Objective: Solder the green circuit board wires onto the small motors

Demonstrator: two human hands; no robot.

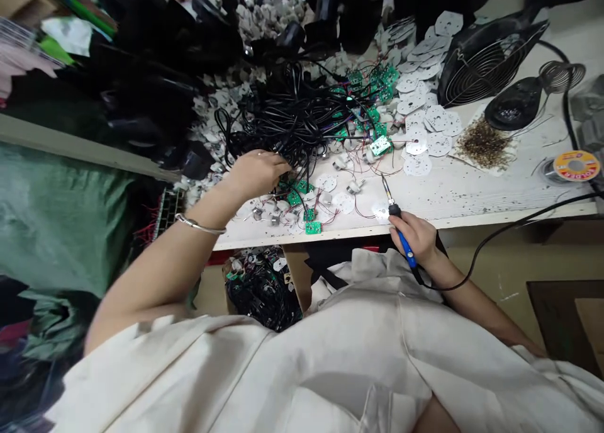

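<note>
Green fabric [56, 213] bulged at the far left. Next, beneath the table [453, 200], an open cardboard box [296, 272] held tangled black wiring [262, 301] and small parts. Above it, the left hand [259, 172] reached to the near edge of a heap of black cables [297, 115]; its fingertips were partly hidden, so one could not tell whether its grip held anything. Green circuit boards [313, 228] lay just right of it, toward the table's front edge. The right hand [418, 235] had its grip wrapped around a soldering iron [406, 247], the tip pointing away over the table. Beyond lay piled white discs [438, 145], then a black fan [486, 68], a pad of brown crumbs [486, 145], a coiled holder [561, 75] and, rightmost, a spool [576, 166].
</note>
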